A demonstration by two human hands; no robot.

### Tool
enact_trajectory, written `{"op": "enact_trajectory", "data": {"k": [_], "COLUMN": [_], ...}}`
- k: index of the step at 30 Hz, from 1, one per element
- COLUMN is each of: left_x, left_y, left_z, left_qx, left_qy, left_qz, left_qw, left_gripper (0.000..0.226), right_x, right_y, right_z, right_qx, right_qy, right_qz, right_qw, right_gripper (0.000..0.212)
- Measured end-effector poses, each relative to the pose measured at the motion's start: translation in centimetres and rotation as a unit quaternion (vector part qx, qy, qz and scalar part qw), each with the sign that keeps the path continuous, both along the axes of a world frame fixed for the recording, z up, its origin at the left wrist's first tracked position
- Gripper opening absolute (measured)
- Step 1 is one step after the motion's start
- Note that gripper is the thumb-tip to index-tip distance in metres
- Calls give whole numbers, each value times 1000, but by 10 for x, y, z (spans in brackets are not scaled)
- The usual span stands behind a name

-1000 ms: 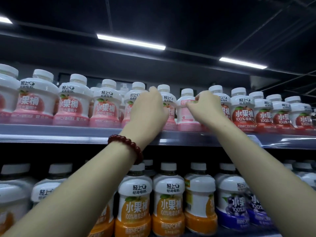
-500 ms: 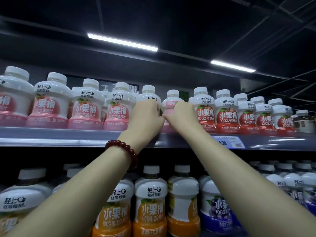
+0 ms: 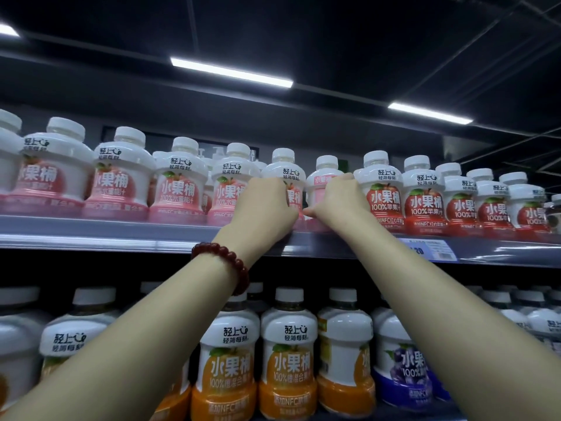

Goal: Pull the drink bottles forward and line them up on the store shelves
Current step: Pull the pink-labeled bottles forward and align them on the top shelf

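- The pink peach bottles (image 3: 123,174) at the left of the upper shelf (image 3: 91,237) stand upright along its front lip with labels facing out; this stretch looks already lined up.
- The left hand (image 3: 263,208), a bead bracelet (image 3: 226,264) at its wrist, is wrapped around a pink bottle (image 3: 283,171) at the shelf edge. A second ago it held a bottle one place further left, so the work has advanced along the row.
- The right hand (image 3: 339,202) is closed around the neighbouring turned bottle (image 3: 324,177), which stands upright, long axis vertical, but shows its side panel where its neighbours show their fronts. A second ago this hand was over by the red bottles; it has come in beside the left.
- I judge the turned bottle needs rotating.
- The red apple bottles (image 3: 387,192) to the right stand upright, labels forward, above a price tag (image 3: 431,250).
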State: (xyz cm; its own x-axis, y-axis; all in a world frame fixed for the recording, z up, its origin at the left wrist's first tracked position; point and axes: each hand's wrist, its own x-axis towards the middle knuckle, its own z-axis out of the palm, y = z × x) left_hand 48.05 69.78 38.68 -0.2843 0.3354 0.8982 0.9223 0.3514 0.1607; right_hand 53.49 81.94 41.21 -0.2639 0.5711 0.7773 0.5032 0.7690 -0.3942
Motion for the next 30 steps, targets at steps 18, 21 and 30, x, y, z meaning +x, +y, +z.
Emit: {"op": "enact_trajectory", "data": {"k": [18, 21, 30], "left_x": [2, 2, 4], "left_y": [-18, -18, -21], "left_z": [-25, -24, -22], "left_qx": [-72, -77, -84], "left_qy": [30, 27, 16], "left_qz": [-57, -63, -63], "left_qw": [995, 995, 994], "left_gripper": [27, 26, 30], "right_x": [10, 4, 17], "right_y": [-6, -8, -7], "right_z": [6, -1, 1], "right_qx": [-82, -49, -64], "right_qy": [19, 48, 42], "right_qz": [67, 38, 78], "right_qw": [994, 997, 994], "right_gripper": [107, 106, 78]}}
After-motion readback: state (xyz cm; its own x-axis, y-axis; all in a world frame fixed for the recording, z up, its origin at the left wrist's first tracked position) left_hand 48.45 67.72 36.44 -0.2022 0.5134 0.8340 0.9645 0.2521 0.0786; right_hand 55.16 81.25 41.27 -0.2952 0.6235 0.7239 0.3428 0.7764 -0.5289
